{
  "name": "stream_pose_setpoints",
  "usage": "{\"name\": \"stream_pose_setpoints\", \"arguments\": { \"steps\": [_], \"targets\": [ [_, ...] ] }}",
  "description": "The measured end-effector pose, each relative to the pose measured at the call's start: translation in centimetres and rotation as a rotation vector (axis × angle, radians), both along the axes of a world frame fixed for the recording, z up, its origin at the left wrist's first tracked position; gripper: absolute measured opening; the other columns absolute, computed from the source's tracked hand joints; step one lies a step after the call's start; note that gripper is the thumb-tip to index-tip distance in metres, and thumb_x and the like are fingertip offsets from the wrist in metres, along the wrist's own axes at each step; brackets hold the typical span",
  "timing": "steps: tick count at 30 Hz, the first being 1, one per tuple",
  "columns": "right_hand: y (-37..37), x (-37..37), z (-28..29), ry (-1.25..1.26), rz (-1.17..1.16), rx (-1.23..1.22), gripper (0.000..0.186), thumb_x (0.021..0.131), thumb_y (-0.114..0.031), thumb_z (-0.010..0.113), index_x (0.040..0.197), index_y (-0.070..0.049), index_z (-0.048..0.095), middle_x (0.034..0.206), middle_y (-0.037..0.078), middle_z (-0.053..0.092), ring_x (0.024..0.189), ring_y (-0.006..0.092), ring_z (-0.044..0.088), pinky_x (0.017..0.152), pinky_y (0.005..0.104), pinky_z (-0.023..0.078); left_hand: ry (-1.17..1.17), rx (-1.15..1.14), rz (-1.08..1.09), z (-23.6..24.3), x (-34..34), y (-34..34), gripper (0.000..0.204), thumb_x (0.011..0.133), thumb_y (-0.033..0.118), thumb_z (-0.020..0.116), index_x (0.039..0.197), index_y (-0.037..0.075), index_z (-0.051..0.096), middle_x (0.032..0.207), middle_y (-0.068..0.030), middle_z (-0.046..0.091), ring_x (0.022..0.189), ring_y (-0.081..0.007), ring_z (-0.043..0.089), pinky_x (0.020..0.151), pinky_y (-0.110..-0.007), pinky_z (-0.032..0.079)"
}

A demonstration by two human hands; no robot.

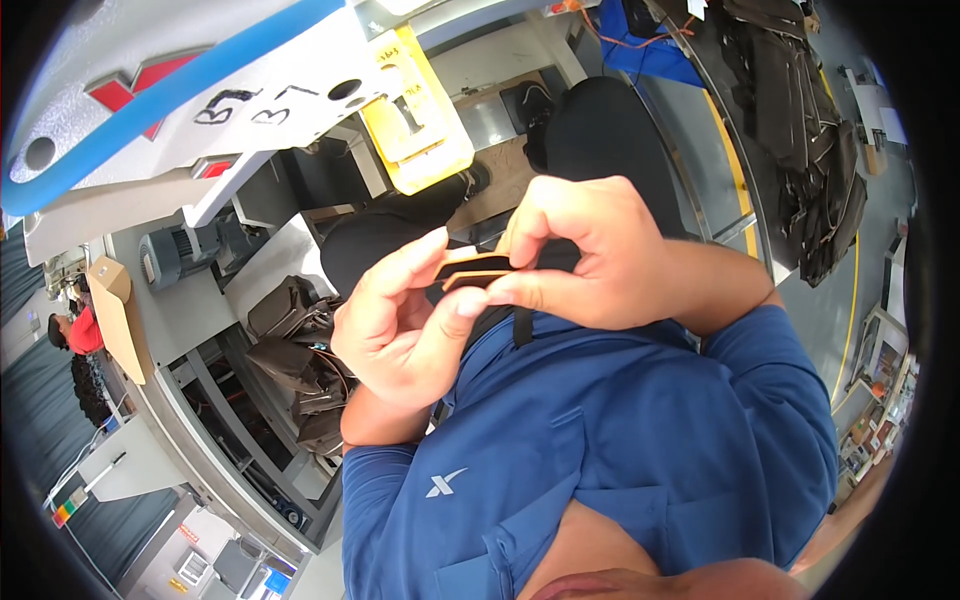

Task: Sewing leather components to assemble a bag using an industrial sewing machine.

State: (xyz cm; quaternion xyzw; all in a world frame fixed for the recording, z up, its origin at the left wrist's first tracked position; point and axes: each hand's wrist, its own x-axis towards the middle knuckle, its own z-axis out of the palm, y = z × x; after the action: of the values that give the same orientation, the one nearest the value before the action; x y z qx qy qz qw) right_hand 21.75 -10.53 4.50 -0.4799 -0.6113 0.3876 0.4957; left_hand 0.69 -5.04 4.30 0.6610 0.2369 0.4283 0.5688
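Note:
A small flat piece with black faces and tan edges (478,267) is held in front of my waist. It looks like two thin layers with a dark gap between them, or one folded strip; I cannot tell which. My left hand (395,325) pinches its left end between thumb and fingers. At the other end, my right hand (585,255) is closed on it, thumb below and curled fingers above. My fingers hide part of the piece.
A white machine body with a blue band (190,90) fills the upper left, a yellow plate (420,120) on its edge. Dark bags or garments lie at left (290,350) and in a pile (800,130) at right. A blue bin (650,45) stands behind. A person in red (85,330) is far left.

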Motion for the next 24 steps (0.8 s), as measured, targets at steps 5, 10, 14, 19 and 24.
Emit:
{"name": "stream_pose_setpoints", "arguments": {
  "steps": [5, 10, 14, 19, 24],
  "targets": [
    [-0.2, -0.5, 0.3, 0.007, -0.055, 0.070, 0.033, 0.077, -0.017, 0.091, 0.085, -0.003, 0.062, 0.078, 0.008, 0.066, 0.064, 0.0163, 0.067, 0.059, 0.0257, 0.053, 0.046, -0.035, 0.067, 0.2, -0.1, -0.1, 0.022, 0.091, 0.002, 0.076, 0.111, -0.006, 0.071, 0.099, -0.0154, 0.076, 0.090, -0.0157, 0.072, 0.082, -0.027, 0.057],
    [-0.2, -0.4, 0.6, -0.046, -0.056, 0.095, 0.033, 0.078, -0.020, 0.090, 0.088, -0.002, 0.064, 0.076, 0.007, 0.066, 0.065, 0.0149, 0.068, 0.058, 0.0262, 0.054, 0.016, -0.034, 0.060, 0.1, 0.0, 0.2, 0.022, 0.091, 0.000, 0.075, 0.111, -0.007, 0.070, 0.100, -0.0157, 0.076, 0.090, -0.0166, 0.073, 0.081, -0.026, 0.057],
    [0.2, 0.4, 0.5, -0.159, 0.067, 0.139, 0.032, 0.087, -0.030, 0.079, 0.088, -0.004, 0.060, 0.076, 0.009, 0.064, 0.066, 0.0244, 0.067, 0.059, 0.0346, 0.054, -0.050, -0.125, 0.056, 0.2, 0.0, 0.0, 0.021, 0.092, -0.001, 0.073, 0.112, -0.007, 0.070, 0.100, -0.0169, 0.075, 0.090, -0.0182, 0.073, 0.081, -0.028, 0.059],
    [0.4, 0.6, 0.1, -0.267, 0.209, 0.292, 0.024, 0.085, -0.020, 0.080, 0.090, 0.000, 0.067, 0.070, 0.010, 0.060, 0.056, 0.0280, 0.060, 0.049, 0.0348, 0.047, -0.090, -0.174, 0.043, 0.4, 0.1, -0.2, 0.021, 0.093, -0.001, 0.072, 0.111, -0.009, 0.069, 0.100, -0.0187, 0.074, 0.090, -0.0200, 0.073, 0.082, -0.029, 0.060],
    [0.0, -0.2, -0.7, -0.261, 0.159, 0.348, 0.027, 0.088, -0.024, 0.074, 0.078, -0.007, 0.055, 0.065, 0.008, 0.050, 0.056, 0.0296, 0.056, 0.051, 0.0407, 0.046, -0.160, -0.231, -0.012, 0.5, 0.1, -0.2, 0.020, 0.092, -0.002, 0.071, 0.110, -0.010, 0.068, 0.099, -0.0205, 0.074, 0.089, -0.0223, 0.074, 0.082, -0.032, 0.061]
  ]
}}
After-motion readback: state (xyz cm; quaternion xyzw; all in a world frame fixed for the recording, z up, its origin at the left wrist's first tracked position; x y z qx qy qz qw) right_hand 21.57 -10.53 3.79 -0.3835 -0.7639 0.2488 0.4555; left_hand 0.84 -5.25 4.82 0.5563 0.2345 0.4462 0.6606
